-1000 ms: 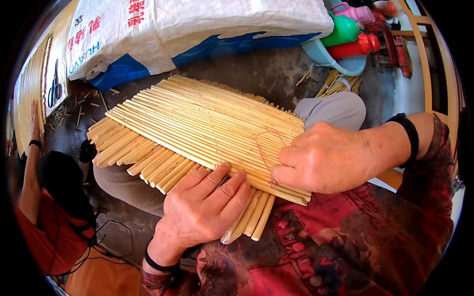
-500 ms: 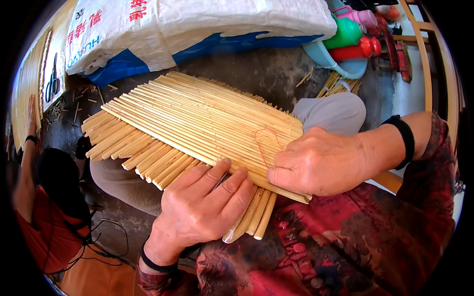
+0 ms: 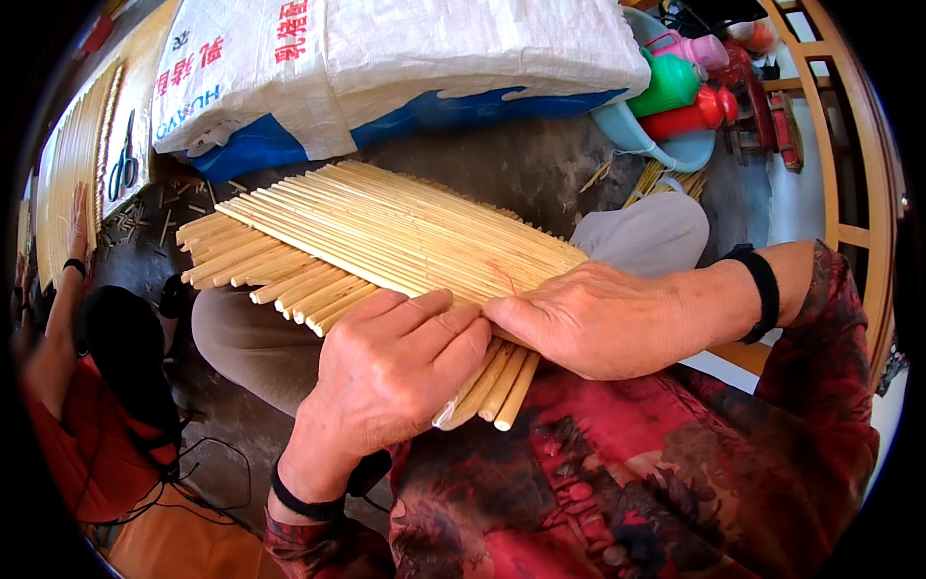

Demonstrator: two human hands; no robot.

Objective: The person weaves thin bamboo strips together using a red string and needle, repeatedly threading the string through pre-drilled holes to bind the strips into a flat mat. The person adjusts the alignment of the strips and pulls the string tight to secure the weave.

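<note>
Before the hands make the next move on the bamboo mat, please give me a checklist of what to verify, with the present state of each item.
1. Left hand flat on the bamboo mat near its close end: ok.
2. Right hand pressing on the mat beside the left: ok.
3. Mat supported on the lap: ok; far end overhangs the knee.
4. Slats lying parallel: ok; ends are uneven at the far left.
5. Red thread held by the right fingers: cannot tell, too thin to see.
6. Other person at the left away from the mat: ok.
</note>
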